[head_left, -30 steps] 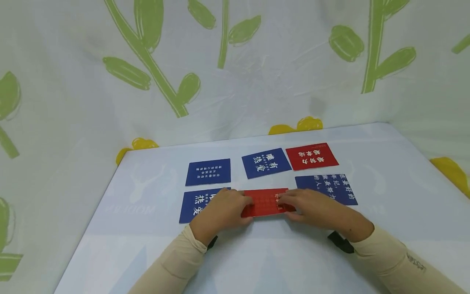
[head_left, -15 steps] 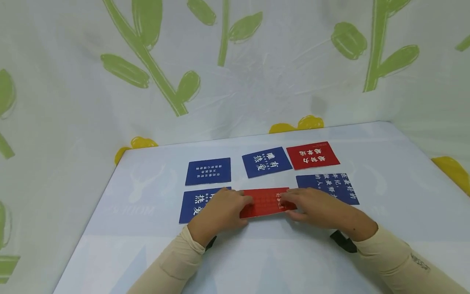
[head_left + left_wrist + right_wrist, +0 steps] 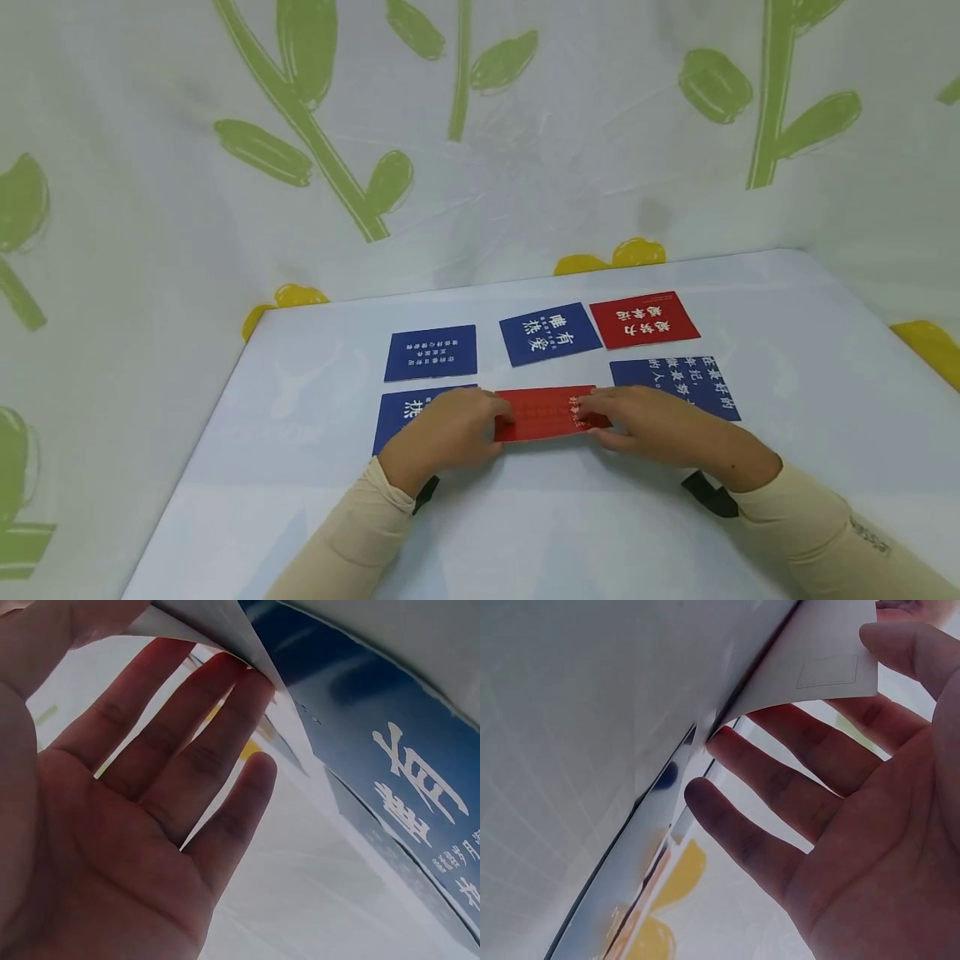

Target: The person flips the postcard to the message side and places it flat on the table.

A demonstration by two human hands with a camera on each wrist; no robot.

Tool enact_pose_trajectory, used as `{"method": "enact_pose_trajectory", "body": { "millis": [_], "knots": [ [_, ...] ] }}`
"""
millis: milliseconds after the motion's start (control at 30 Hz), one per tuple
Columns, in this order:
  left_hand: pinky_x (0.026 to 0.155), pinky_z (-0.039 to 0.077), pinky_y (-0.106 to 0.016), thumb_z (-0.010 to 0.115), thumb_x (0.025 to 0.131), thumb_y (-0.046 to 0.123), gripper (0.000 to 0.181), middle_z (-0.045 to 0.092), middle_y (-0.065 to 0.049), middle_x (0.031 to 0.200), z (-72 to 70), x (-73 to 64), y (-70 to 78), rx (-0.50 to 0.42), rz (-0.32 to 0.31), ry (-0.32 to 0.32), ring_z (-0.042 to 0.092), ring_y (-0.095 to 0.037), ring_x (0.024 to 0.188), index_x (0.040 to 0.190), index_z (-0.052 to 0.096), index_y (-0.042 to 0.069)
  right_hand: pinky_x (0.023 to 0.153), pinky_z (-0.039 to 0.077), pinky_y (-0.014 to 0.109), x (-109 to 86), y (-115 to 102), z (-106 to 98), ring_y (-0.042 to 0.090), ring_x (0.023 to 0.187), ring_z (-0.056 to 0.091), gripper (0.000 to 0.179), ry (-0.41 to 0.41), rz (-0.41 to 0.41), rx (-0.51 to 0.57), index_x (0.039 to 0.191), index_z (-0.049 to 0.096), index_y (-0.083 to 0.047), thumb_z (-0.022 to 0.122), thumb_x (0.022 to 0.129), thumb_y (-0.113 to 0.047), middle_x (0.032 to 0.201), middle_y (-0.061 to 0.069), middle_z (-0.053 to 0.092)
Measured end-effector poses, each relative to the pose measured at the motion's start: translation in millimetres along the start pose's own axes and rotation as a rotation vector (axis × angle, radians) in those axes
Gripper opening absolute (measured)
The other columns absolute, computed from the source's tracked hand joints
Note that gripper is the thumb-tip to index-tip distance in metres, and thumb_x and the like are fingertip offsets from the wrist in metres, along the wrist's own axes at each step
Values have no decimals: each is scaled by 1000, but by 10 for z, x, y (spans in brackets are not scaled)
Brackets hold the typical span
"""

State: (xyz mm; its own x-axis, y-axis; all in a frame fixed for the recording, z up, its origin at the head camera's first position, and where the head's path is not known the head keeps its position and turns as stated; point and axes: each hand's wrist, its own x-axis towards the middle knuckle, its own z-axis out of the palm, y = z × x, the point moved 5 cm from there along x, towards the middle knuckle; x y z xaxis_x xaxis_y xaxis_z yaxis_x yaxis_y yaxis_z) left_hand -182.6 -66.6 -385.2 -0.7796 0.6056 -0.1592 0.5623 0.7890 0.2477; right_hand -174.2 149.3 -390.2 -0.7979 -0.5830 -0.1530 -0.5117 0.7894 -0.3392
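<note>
Between my two hands lies a red postcard (image 3: 543, 412) with white characters near its right end. My left hand (image 3: 456, 427) grips its left end, fingers over the top and thumb at the near edge. At the right end, my right hand (image 3: 663, 423) pinches it the same way. The right wrist view shows the postcard's white back (image 3: 829, 660), with a small printed rectangle, bending upward between thumb and fingers. Beside my left hand, a blue card (image 3: 393, 412) is partly covered by it; another blue card (image 3: 686, 385) lies behind my right hand.
Further back on the white tabletop (image 3: 315, 483) are a blue card (image 3: 431, 352) at the left, a tilted blue card (image 3: 551, 335) in the middle and a red card (image 3: 645, 320) at the right. A white curtain (image 3: 555, 183) with green leaves rises behind the table.
The head view shifts slightly. Both hands keep their hold on the red postcard in nearly the same place, and the other cards stay put.
</note>
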Motion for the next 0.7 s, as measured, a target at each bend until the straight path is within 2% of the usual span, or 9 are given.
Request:
{"method": "enact_pose_trajectory", "body": {
  "millis": [167,400,700],
  "knots": [
    [78,54,-24,77,84,20,29,74,5,95,-4,16,-2,-16,6,2,60,-8,83,113,75,17,93,57,45,-4,8,8,28,117,64,40,1,23,0,128,67,-15,72,91,-28,127,6,68],
    [76,54,-24,76,85,20,27,75,4,96,0,6,3,-15,-22,10,61,-10,82,112,76,17,90,58,42,18,-18,2,21,106,65,34,9,21,6,123,67,-13,70,92,-27,117,3,71],
    [77,54,-24,74,88,24,24,76,4,97,-20,19,-3,-34,-11,30,62,-10,81,111,76,16,89,58,42,4,-8,-42,19,104,66,30,37,4,11,123,68,-15,66,95,-26,117,1,71]
  ]
}}
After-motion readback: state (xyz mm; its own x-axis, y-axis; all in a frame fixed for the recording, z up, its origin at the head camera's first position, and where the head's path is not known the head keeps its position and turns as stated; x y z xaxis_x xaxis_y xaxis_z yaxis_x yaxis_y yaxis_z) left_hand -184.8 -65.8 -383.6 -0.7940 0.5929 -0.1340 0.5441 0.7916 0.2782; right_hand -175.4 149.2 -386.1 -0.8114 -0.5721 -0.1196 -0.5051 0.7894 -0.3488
